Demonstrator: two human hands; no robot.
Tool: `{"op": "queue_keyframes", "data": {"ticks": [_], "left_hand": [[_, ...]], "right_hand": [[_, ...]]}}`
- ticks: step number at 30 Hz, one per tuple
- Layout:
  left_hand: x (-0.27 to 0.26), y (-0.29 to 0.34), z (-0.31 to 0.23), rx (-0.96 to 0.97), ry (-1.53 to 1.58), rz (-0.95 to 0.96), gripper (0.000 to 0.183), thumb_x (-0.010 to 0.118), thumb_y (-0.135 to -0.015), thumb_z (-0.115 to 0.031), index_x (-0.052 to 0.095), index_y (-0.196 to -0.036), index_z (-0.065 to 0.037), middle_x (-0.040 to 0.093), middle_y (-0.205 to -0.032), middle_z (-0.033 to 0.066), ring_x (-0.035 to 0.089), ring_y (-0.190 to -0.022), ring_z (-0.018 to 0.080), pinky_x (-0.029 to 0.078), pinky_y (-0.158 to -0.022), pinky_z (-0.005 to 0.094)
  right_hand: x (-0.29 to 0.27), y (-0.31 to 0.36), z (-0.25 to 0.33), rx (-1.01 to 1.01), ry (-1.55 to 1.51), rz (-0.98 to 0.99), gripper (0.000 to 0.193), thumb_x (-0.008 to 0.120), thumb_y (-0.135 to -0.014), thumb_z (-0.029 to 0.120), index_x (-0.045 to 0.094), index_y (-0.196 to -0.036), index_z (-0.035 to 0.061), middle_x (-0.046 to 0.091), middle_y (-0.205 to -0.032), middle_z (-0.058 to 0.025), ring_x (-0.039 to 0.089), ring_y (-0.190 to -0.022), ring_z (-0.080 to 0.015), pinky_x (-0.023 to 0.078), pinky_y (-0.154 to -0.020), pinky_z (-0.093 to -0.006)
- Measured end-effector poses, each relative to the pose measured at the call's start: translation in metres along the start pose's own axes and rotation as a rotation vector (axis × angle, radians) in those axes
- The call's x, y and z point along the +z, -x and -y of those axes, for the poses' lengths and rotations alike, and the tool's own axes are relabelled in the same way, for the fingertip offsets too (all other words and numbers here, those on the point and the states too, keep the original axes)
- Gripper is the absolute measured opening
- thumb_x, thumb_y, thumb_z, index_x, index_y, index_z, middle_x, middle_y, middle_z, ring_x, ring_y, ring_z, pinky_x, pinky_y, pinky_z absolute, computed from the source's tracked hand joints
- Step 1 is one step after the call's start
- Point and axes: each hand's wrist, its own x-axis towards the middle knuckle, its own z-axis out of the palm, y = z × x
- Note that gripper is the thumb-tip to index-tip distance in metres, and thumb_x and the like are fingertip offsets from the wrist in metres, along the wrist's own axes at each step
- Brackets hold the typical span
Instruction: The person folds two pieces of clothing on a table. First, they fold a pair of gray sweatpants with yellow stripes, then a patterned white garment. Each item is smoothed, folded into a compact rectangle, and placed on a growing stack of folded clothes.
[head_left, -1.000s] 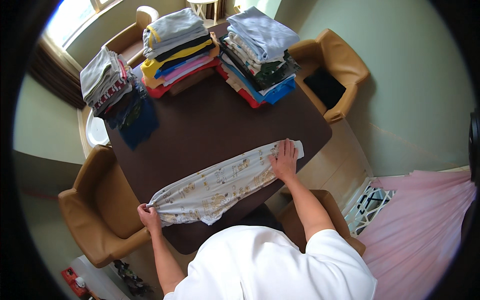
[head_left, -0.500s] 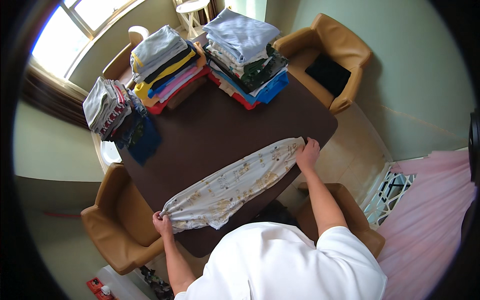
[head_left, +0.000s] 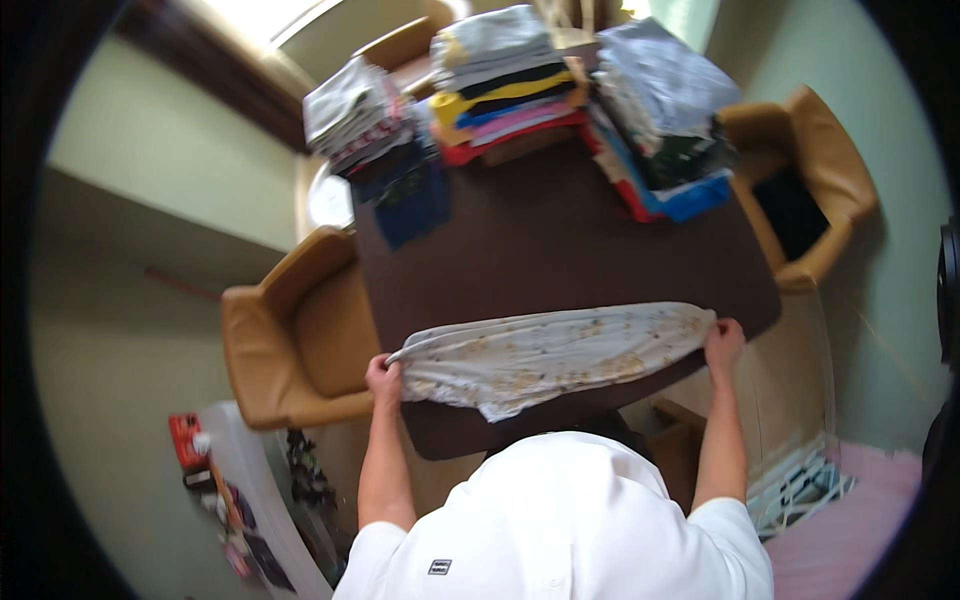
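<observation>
A pair of white patterned pants [head_left: 560, 350], folded lengthwise with gold-brown prints, lies stretched along the near side of the dark brown table [head_left: 560, 250]. My left hand [head_left: 384, 378] pinches the waist end at the left. At the right, my right hand [head_left: 725, 345] grips the narrow leg end. Both hands are closed on the cloth, which looks pulled taut between them. A pointed corner of fabric hangs toward me near the left hand.
Folded clothes stand along the far side: a left stack [head_left: 365, 125], a middle stack [head_left: 505, 90] and a right stack [head_left: 665, 120]. Tan armchairs stand left [head_left: 310, 335] and right [head_left: 810, 190] of the table. A black cloth [head_left: 790, 212] lies on the right chair.
My view has turned, so the table and stacks appear shifted right and the pants lie more level. Both hands still hold the same ends of the pants.
</observation>
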Motion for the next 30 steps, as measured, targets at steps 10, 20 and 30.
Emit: {"op": "queue_keyframes", "data": {"ticks": [10,20,30], "left_hand": [[0.006,-0.007,-0.015,-0.204,-0.183,0.037,0.026,0.081,-0.08,-0.018,0.07,-0.094,0.0,0.071,-0.084,0.0062,0.065,-0.075,0.0166,0.055,-0.072,0.0348],[0.005,-0.008,-0.029,-0.138,-0.123,0.045,0.023,0.077,-0.079,-0.017,0.062,-0.088,-0.001,0.063,-0.079,0.0041,0.056,-0.07,0.0151,0.05,-0.065,0.0356],[0.042,0.035,-0.098,0.374,-0.358,-0.06,0.011,0.072,-0.086,-0.011,0.065,-0.092,-0.004,0.064,-0.089,0.0134,0.062,-0.085,0.0325,0.05,-0.079,0.046]], "right_hand": [[-0.014,-0.008,0.037,0.122,0.17,0.316,0.047,0.08,-0.078,0.036,0.068,-0.095,-0.0063,0.072,-0.095,-0.0264,0.07,-0.094,-0.0423,0.054,-0.083,-0.0475],[0.0,-0.01,0.017,0.048,-0.033,0.177,0.031,0.075,-0.078,0.021,0.062,-0.086,-0.005,0.068,-0.082,-0.0235,0.067,-0.079,-0.0403,0.052,-0.074,-0.0457],[-0.014,0.03,0.103,-0.403,0.219,0.014,0.02,0.066,-0.084,0.008,0.062,-0.102,0.0007,0.062,-0.107,-0.0198,0.058,-0.106,-0.0406,0.048,-0.092,-0.05]]}}
